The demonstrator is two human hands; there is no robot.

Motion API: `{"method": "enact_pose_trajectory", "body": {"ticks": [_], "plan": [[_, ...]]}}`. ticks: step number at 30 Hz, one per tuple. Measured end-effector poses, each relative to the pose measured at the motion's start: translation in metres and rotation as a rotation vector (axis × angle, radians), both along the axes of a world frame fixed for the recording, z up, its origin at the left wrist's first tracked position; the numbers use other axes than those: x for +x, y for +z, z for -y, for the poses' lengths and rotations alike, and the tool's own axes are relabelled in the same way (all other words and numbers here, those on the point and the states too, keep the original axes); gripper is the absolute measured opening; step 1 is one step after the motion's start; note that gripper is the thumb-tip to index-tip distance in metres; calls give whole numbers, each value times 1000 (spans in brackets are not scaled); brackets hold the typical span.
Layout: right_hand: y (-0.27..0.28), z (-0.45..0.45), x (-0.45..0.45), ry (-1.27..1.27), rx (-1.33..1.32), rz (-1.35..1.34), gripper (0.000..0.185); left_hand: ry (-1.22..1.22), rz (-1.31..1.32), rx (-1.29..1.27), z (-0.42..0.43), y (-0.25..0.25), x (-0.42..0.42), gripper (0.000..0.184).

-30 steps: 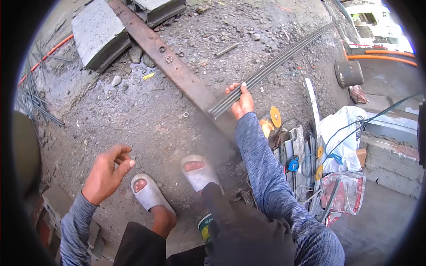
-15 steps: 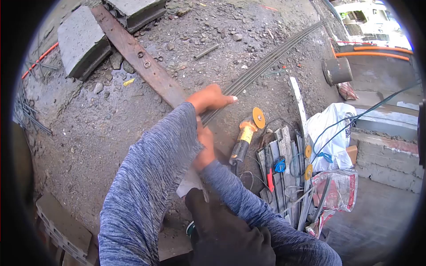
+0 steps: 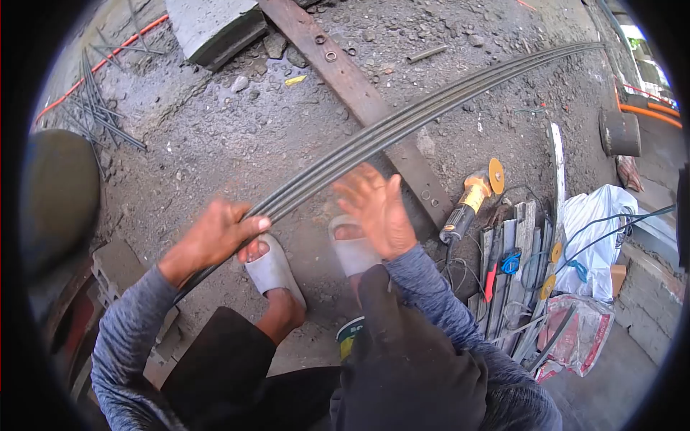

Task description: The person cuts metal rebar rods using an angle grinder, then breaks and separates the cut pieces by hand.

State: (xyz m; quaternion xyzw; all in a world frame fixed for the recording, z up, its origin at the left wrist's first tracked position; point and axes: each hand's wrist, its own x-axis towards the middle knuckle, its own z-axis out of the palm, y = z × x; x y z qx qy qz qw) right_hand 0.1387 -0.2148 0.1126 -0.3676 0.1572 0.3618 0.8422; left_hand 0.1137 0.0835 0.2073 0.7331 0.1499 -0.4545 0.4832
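My left hand (image 3: 215,237) is wrapped round a bundle of several long thin steel rods (image 3: 402,123). The rods run from my left forearm up to the far right, lying over a rusty steel bar with holes (image 3: 345,75) on the ground. Just below the bundle, my right hand (image 3: 377,212) is open, palm up, with fingers spread and slightly blurred. It holds nothing; whether the fingertips touch the rods I cannot tell. To its right lies a yellow and black angle grinder (image 3: 468,207) with a yellow disc.
Metal strips (image 3: 509,276) carry a blue tape measure (image 3: 511,263) and a red-handled tool (image 3: 490,282). Beside them are a white plastic bag (image 3: 593,223) and cables. A concrete block (image 3: 219,32) stands at the back left, near loose short rods (image 3: 108,118). My sandals (image 3: 277,269) are below the bundle.
My hands were close together on the rods; now they are apart. The left has moved left and nearer with the bundle, while the right has let go and opened. The view has shifted left.
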Motion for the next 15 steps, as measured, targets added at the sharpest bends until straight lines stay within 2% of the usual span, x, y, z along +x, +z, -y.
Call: {"method": "enact_pose_trajectory", "body": {"ticks": [4, 5, 9, 13, 15], "plan": [[-12, 6, 14, -186, 76, 8, 63, 93, -117, 41, -47, 3, -89, 38], [-24, 7, 13, -146, 64, -1, 47, 120, -136, 54, -59, -6, -109, 36], [-59, -18, -36, 14, 57, -279, 38, 132, -186, 95, -99, -62, -182, 36], [-82, -35, -49, 77, 5, -326, 30, 228, -250, 66, -119, -98, -228, 34], [-91, -39, -46, 89, -35, -359, 32, 227, -217, 54, -127, -116, -217, 33]]}}
